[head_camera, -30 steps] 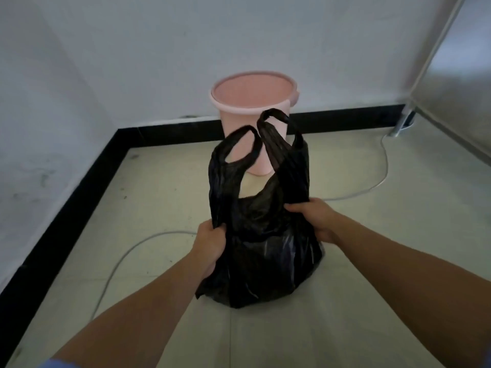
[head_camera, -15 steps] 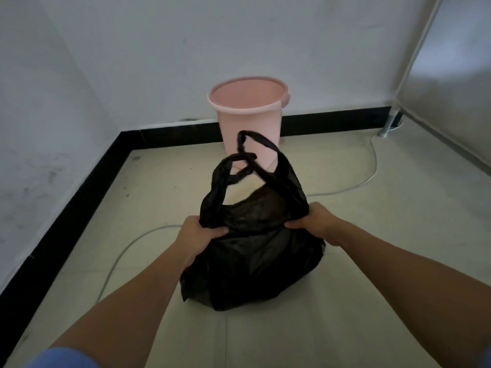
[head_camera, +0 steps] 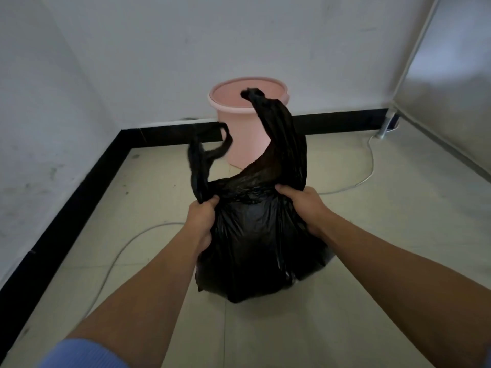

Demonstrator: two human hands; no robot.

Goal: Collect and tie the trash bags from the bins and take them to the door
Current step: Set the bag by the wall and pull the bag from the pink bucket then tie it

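Trash bag (head_camera: 255, 243), of thin, glossy, crinkled black plastic, sits bulging on the pale tiled floor (head_camera: 372, 261), its long axis upright. Since half a second ago its two handle loops, then crossed low together, have been pulled apart and stand taller. A white cable (head_camera: 117, 257) curves across the tiles at far left. The left hand (head_camera: 203, 221) is closed around the base of the twisted left loop; the right hand (head_camera: 305, 205) is clenched on the base of the broader right loop, which rises in front of the round, smooth pink bin (head_camera: 247, 123) by the wall.
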